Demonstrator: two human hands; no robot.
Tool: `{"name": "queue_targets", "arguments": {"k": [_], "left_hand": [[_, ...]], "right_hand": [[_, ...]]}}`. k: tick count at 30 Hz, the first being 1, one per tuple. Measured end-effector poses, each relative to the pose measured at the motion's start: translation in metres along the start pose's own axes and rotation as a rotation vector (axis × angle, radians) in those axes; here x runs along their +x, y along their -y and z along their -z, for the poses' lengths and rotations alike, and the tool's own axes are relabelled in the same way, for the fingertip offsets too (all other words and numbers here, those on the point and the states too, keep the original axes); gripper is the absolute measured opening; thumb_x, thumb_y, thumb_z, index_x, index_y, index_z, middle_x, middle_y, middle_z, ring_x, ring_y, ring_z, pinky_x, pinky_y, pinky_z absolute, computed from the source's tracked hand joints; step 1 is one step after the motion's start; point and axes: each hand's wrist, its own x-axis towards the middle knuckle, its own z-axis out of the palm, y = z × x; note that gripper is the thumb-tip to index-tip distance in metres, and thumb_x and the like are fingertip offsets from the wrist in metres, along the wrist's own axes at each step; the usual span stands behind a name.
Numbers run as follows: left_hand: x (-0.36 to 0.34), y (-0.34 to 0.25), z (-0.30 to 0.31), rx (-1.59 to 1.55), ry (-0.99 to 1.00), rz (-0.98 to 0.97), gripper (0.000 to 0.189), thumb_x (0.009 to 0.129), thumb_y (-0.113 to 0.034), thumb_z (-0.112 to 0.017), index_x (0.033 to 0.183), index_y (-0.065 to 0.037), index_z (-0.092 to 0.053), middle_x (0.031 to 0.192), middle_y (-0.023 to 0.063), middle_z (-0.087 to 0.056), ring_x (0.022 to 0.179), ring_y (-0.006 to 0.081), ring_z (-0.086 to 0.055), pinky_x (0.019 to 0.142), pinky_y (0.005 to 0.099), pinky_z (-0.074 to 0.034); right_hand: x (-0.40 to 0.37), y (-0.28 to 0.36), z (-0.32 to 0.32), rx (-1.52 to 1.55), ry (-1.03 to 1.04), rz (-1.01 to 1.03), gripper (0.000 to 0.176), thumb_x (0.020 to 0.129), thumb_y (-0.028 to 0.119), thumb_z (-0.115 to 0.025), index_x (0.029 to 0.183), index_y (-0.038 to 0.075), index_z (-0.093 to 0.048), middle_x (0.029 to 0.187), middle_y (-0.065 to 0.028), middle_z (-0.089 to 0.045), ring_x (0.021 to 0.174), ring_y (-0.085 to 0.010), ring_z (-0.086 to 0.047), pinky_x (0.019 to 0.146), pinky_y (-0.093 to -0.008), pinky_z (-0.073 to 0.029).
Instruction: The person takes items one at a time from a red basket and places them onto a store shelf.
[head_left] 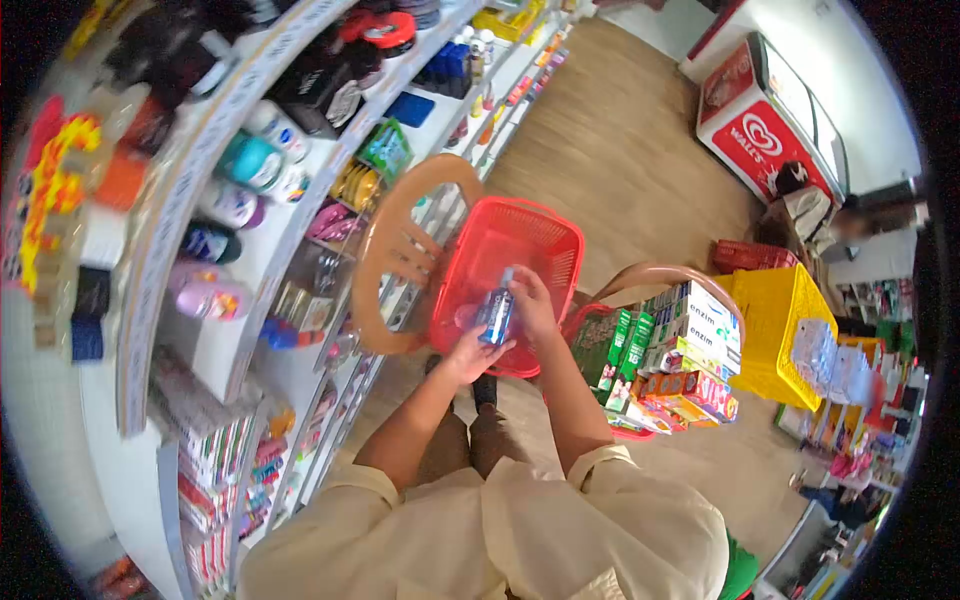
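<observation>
Shopper [500, 530] is holding a small blue bottle [495, 312] in left hand [468, 355] and right hand [532, 300], both grips clenched on it, over the red basket [540, 245], not yet released into it. Second basket [582, 325] alongside is already carrying boxes [690, 325].

Both hands, left hand [470, 352] and right hand [530, 303], grip a small blue bottle [496, 313] above the red basket [520, 245]. Stocked shelves [240, 230] at nine o'clock; boxed goods [670, 360] at three o'clock.
</observation>
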Motion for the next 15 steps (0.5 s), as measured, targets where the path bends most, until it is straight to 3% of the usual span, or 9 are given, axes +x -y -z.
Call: {"name": "queue_targets", "arguments": {"k": [2, 6, 15], "left_hand": [[-0.032, 0.0, -0.011, 0.016, 0.037, -0.063, 0.031, 0.088, -0.018, -0.041, 0.113, 0.0, -0.045, 0.107, 0.0149, -0.054, 0.105, 0.0299, -0.05, 0.093, 0.0346, -0.042], [-0.109, -0.003, -0.032, 0.196, 0.148, -0.152, 0.031, 0.089, -0.016, -0.042, 0.116, -0.001, -0.043, 0.112, 0.0134, -0.051, 0.107, 0.0326, -0.049, 0.095, 0.0366, -0.039], [-0.223, 0.029, -0.026, 0.208, 0.253, -0.432, 0.036, 0.088, -0.012, -0.045, 0.123, -0.004, -0.039, 0.115, 0.0109, -0.05, 0.107, 0.0315, -0.049, 0.097, 0.0392, -0.037]], "right_hand": [[-0.016, 0.018, -0.014, 0.033, 0.065, -0.041, 0.035, 0.082, 0.007, -0.054, 0.116, 0.013, -0.047, 0.087, -0.0043, -0.058, 0.075, -0.0126, -0.057, 0.061, -0.0262, -0.049], [-0.048, 0.043, -0.046, 0.128, 0.248, -0.121, 0.044, 0.083, 0.001, -0.051, 0.124, 0.01, -0.041, 0.106, -0.0095, -0.056, 0.085, -0.0149, -0.057, 0.067, -0.0299, -0.051], [-0.12, 0.065, -0.119, -0.103, 0.542, -0.22, 0.046, 0.082, 0.003, -0.055, 0.125, 0.011, -0.04, 0.109, -0.0043, -0.054, 0.087, -0.0117, -0.056, 0.065, -0.0268, -0.05]]}}
